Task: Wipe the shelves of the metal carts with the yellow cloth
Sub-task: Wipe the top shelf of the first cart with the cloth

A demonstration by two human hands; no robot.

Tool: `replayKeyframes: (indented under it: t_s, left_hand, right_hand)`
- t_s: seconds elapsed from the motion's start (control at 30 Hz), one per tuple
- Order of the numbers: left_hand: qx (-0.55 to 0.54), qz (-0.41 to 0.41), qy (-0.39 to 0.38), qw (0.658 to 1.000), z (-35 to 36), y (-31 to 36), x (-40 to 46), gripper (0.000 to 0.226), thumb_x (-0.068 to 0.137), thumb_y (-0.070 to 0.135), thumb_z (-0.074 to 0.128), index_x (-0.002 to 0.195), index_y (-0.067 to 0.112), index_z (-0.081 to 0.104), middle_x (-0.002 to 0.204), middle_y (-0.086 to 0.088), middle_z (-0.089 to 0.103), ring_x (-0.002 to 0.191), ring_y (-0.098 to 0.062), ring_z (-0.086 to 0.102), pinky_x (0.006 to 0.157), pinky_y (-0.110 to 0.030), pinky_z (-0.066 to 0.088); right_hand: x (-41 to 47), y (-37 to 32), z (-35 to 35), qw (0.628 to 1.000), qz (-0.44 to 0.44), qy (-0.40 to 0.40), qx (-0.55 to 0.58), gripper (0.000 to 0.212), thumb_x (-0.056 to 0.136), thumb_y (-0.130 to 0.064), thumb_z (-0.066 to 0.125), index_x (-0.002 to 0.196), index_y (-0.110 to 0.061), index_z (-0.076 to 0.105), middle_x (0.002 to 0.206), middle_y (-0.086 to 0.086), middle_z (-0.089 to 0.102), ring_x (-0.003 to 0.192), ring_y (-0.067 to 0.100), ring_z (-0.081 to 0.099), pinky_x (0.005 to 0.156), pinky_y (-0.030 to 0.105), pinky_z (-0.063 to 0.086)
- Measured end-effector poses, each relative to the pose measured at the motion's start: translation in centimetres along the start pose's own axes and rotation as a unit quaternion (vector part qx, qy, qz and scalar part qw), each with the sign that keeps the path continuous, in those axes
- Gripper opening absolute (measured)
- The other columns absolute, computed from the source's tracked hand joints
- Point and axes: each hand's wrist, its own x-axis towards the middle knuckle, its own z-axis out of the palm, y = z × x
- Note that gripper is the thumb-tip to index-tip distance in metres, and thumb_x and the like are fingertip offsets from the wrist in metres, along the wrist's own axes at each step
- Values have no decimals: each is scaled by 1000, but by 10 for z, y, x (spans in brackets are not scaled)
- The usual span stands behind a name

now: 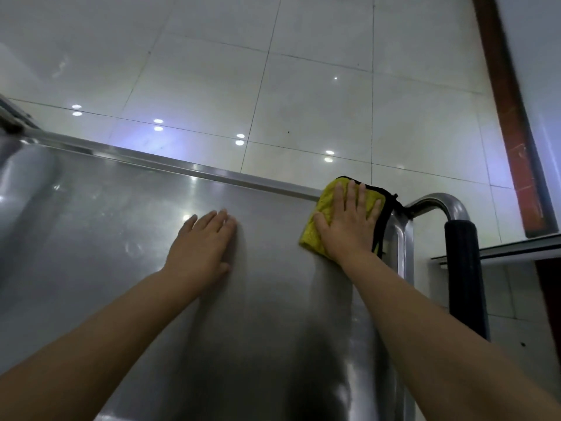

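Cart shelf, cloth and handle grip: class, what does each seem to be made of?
Cart shelf: likely stainless steel, brushed, mirroring ceiling lights. Yellow cloth: seemingly microfibre, nubby pile with black trim, under the right hand. Handle grip: probably matte black rubber or foam on a shiny tube.

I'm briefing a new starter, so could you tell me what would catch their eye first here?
The yellow cloth stands out, pressed flat under the right hand at the far right corner of the steel cart shelf. The left hand rests flat on the bare shelf beside it, and a black-gripped cart handle rises at right.
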Motion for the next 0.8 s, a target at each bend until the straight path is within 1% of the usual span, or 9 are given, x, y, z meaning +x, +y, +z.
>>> replayKeyframes:
  t_s: [0.17, 0.27, 0.33, 0.5, 0.57, 0.63, 0.67, 0.73, 0.8]
  left_hand:
    - [-3, -25, 27, 999, -7, -55, 7, 82, 88, 46, 60, 150, 23, 12, 160, -3, 5, 147, -22, 7, 118, -38, 6]
    - [0, -28, 33, 999, -11, -91, 7, 80, 89, 46, 57, 150, 23, 11, 160, -3, 4, 147, -22, 7, 119, -39, 7]
    - [3, -22, 37, 999, -10, -116, 5, 79, 90, 46, 55, 151, 23, 10, 160, -3, 3, 147, -22, 6, 118, -38, 5]
    - [2, -19, 62, 998, -6, -189, -13, 77, 90, 42, 55, 151, 21, 13, 160, -3, 7, 147, -21, 7, 118, -38, 3]
    - [1, -17, 82, 997, -1, -219, -26, 81, 79, 38, 70, 147, 16, 32, 155, -9, 27, 142, -26, 26, 115, -43, 17]
    - [-20, -20, 107, 994, 6, -248, -37, 85, 51, 31, 90, 127, 9, 58, 134, -16, 55, 123, -32, 53, 102, -49, 38]
    - [-23, -22, 116, 993, 9, -263, -42, 86, 41, 29, 93, 119, 7, 64, 125, -17, 61, 115, -34, 59, 95, -52, 43]
    - [-30, -36, 119, 992, 12, -286, -55, 85, 35, 27, 94, 114, 6, 67, 120, -17, 64, 111, -35, 61, 92, -53, 45]
    - [-43, -46, 128, 990, 10, -305, -70, 83, 39, 28, 94, 115, 7, 67, 122, -17, 63, 114, -34, 60, 95, -52, 44]
  right_hand:
    - [10, -55, -1, 999, -25, -1, -21, 76, 93, -59, 16, 154, -19, -5, 161, 6, -11, 147, 25, -17, 115, 55, -13]
    - [18, -97, -1, 999, -33, -6, -18, 75, 96, -57, 25, 154, -18, -4, 161, 6, -10, 147, 25, -17, 115, 56, -13]
    - [22, -128, -1, 999, -35, -4, -21, 75, 96, -57, 24, 154, -18, -1, 162, 5, -7, 147, 25, -14, 115, 56, -13]
    - [36, -217, -1, 998, -47, 0, -30, 82, 85, -61, 6, 154, -17, 3, 162, 6, -1, 148, 25, -9, 115, 55, -13]
    - [41, -255, -3, 998, -61, -3, -31, 81, 85, -60, 8, 154, -17, 5, 162, 6, 0, 148, 26, -8, 115, 55, -12]
    - [43, -291, -2, 997, -74, -2, -36, 76, 91, -59, 14, 154, -17, 4, 162, 7, 0, 148, 26, -7, 115, 55, -12]
    - [45, -310, -2, 996, -78, -3, -38, 74, 95, -58, 18, 154, -16, 3, 162, 7, 0, 148, 26, -7, 115, 55, -12]
    - [47, -345, -2, 995, -85, -4, -44, 73, 97, -57, 22, 154, -16, 1, 162, 8, 0, 148, 26, -6, 115, 55, -12]
    - [48, -379, -1, 995, -94, -5, -44, 73, 97, -56, 22, 154, -15, 0, 162, 8, 0, 148, 26, -6, 116, 55, -11]
